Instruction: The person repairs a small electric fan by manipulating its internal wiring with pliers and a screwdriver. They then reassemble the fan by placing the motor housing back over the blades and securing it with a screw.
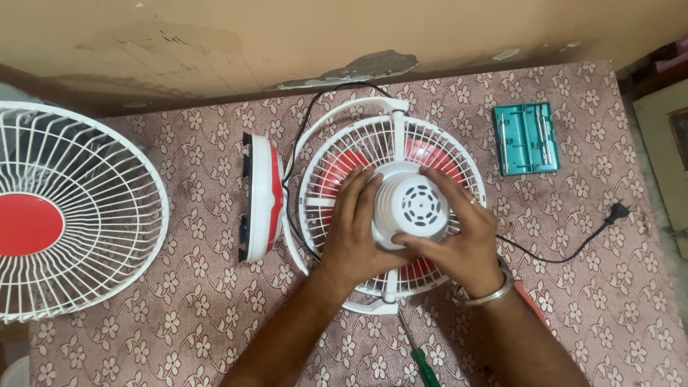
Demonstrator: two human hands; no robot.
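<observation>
Far left, the front grille (72, 215) with its red centre lies flat on the floral tablecloth (201, 315); beside it the red-and-white base (263, 197) stands on edge; centre now, left hand (356, 233) and right hand (459, 240) both clasp the white motor housing (410, 208) on the rear guard (337, 161), red blades beneath; looks like the housing is being seated or freed, so a steady, even grip matters; screwdriver (424, 362) below; teal case (526, 137) and plug (618, 211) right.
</observation>
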